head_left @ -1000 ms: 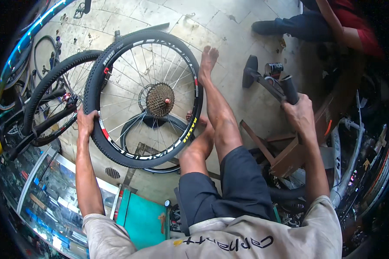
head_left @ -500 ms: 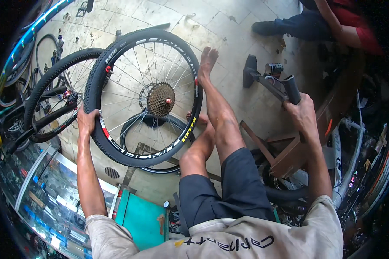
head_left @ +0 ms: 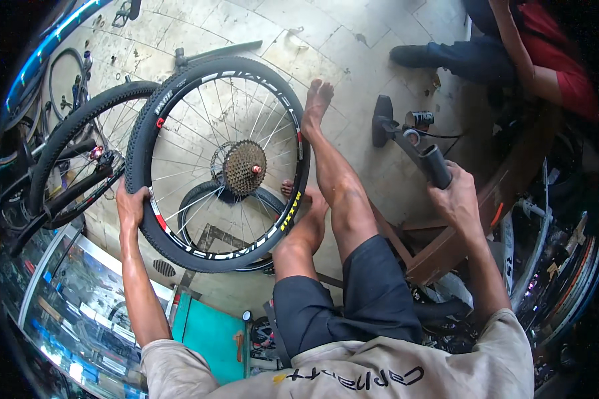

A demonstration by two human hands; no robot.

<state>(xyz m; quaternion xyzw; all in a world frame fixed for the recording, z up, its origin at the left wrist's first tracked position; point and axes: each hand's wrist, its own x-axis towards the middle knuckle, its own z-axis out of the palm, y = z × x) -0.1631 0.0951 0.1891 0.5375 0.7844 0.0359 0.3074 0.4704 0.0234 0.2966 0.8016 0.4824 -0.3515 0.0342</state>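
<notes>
A bicycle wheel with a black knobby tyre [head_left: 134, 149] and a rear cassette [head_left: 245, 167] stands in front of me, leaning. My left hand [head_left: 132, 203] grips the tyre at its left side, fingers partly hidden behind it. My right hand [head_left: 454, 193] is closed round the dark handle [head_left: 435, 166] of a floor pump, whose foot [head_left: 382, 121] and gauge [head_left: 412, 137] lie beyond it. My bare foot [head_left: 317, 96] is beside the wheel's right edge. Through the spokes a second, smaller-looking wheel [head_left: 183, 216] shows on the floor.
A bicycle with a rear wheel [head_left: 46, 143] lies at the left, above a glass display case [head_left: 80, 292]. A green box [head_left: 209, 332] is near my left side. A can [head_left: 419, 120] stands by the pump; a brown wooden frame [head_left: 439, 256] lies right. Another person's sleeve [head_left: 576, 86] shows at upper right.
The view has shifted a little. My right hand and the pump handle sit lower and slightly further left in the picture. My left hand keeps its grip on the tyre.
</notes>
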